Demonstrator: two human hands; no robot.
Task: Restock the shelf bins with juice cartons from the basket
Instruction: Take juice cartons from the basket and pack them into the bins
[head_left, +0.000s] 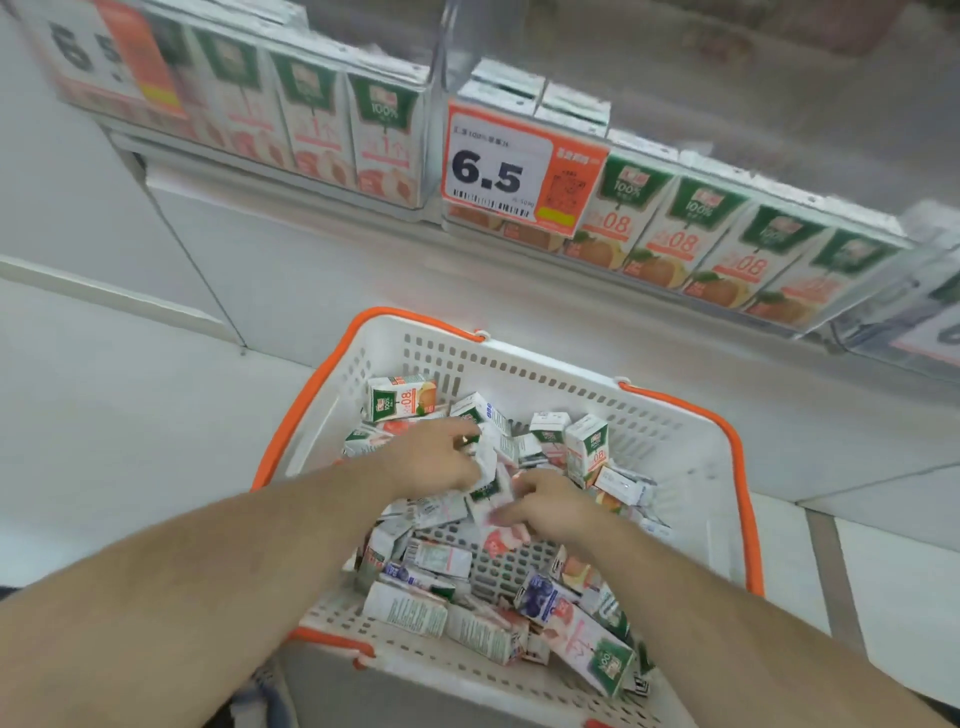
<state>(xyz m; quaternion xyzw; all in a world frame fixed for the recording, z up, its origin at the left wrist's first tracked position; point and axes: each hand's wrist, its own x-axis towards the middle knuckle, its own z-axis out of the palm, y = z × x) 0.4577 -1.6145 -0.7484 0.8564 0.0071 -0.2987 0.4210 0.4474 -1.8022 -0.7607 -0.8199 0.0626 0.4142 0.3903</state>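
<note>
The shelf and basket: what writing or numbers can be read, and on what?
"6.5": white and orange price tag on the shelf edge.
"100%", "08": green-topped orange juice cartons in the right shelf bin.
"08": orange juice carton in the white plastic basket.
Smaller print and the barcode: too blurred to read.

Small white-and-green juice cartons (488, 525) are heaped at all angles in the white perforated plastic basket with orange handles (675, 452). On the shelf above, clear plastic bins (789, 317) are lined with upright cartons, fronts facing outward.
</note>
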